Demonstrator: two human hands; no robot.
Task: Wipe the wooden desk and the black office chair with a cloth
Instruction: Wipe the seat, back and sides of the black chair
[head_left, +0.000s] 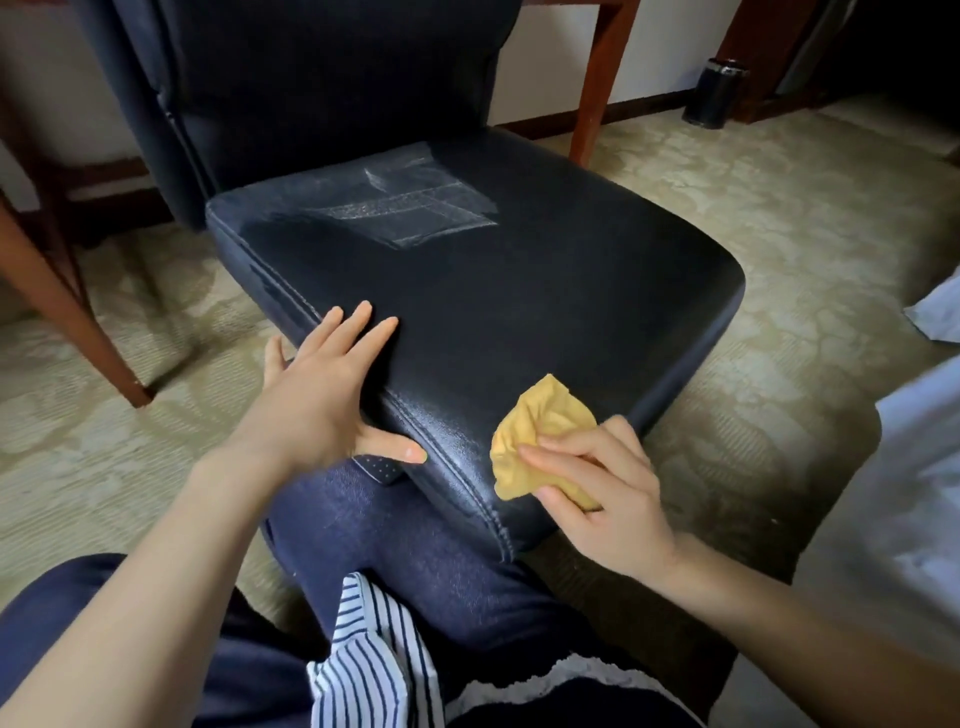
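Observation:
The black office chair (493, 280) fills the middle of the view, its leather seat facing me and its backrest at the top. My left hand (322, 395) lies flat on the seat's near left corner, fingers spread, thumb on the front edge. My right hand (602, 493) is shut on a crumpled yellow cloth (540, 436), pressed against the seat's front right edge. Only the wooden desk legs (597, 83) show, behind the chair and at the left.
Patterned beige carpet (779, 249) surrounds the chair. A dark cylindrical bin (714, 93) stands by the wall at the upper right. White bedding (914, 519) reaches in from the right. My knee in blue trousers (415, 535) sits just under the seat's front corner.

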